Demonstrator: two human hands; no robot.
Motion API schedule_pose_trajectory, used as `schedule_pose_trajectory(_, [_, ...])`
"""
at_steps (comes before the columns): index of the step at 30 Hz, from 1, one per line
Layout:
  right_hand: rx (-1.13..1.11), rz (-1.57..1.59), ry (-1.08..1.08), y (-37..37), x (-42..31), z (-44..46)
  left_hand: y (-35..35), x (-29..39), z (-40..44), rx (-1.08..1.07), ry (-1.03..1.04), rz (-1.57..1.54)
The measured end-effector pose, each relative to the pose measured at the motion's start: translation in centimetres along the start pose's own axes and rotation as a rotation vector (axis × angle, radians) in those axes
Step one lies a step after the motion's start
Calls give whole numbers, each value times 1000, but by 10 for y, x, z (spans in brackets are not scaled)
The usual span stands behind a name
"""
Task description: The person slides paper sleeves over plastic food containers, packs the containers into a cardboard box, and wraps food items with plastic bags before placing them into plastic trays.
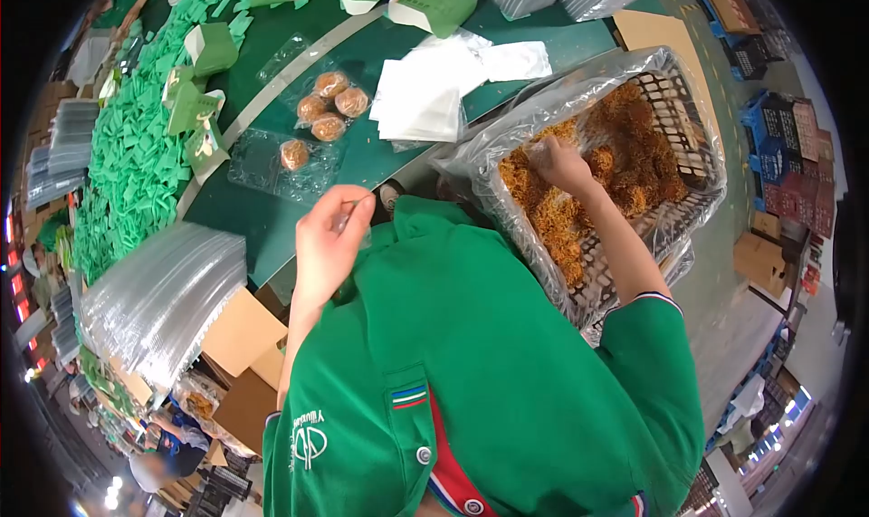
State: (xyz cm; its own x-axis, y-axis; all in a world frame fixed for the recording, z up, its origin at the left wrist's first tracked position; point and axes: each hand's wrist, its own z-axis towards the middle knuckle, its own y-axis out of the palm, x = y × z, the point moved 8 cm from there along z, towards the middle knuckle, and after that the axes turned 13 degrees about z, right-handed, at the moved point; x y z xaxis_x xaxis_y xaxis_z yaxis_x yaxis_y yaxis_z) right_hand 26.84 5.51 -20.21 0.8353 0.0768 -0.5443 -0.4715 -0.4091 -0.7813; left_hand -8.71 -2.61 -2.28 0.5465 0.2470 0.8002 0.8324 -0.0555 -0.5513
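My right hand [563, 166] reaches into a plastic-lined crate [701, 146] on the right, among brown balls coated in shreds [554, 223]. Its fingers are curled, and whatever they close on is hidden. Above the table edge, in front of my body, my left hand [333, 238] is closed in a pinch, with a bit of clear plastic film [366, 238] showing at its fingers. Several round brown balls [331, 84] in clear wrapping sit on the green table. A single wrapped ball [293, 155] lies in a clear plastic tray [258, 166].
White pouches [425, 100] are piled between the wrapped balls and the crate. Green packets [136, 155] heap up beyond a pale rail, with green cartons [213, 48] along it. Stacked clear trays [167, 291] stand at left, beside cardboard boxes [240, 331]. Other people work at far left.
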Motion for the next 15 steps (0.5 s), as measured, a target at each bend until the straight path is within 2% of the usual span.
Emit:
schedule_pose_trajectory(5, [-55,-288,-237,22,-25,4,1,11,1,1,122,49])
schedule_pose_trajectory(6, [-152,-263,-144,29,-19,8,3,2,1,-21,69,-28])
schedule_pose_trajectory(9, [-316,-170,8,20,-23,9,-2,1,-2,-15,44,3])
schedule_pose_trajectory(12, [-414,17,30,15,-27,14,-7,5,-5,29,120,62])
schedule_pose_trajectory(14, [-527,296,158,28,-3,16,-12,0,-7,61,113,16])
schedule_pose_trajectory(15, [-584,434,225,27,-16,13,-15,-2,-9,76,106,-9])
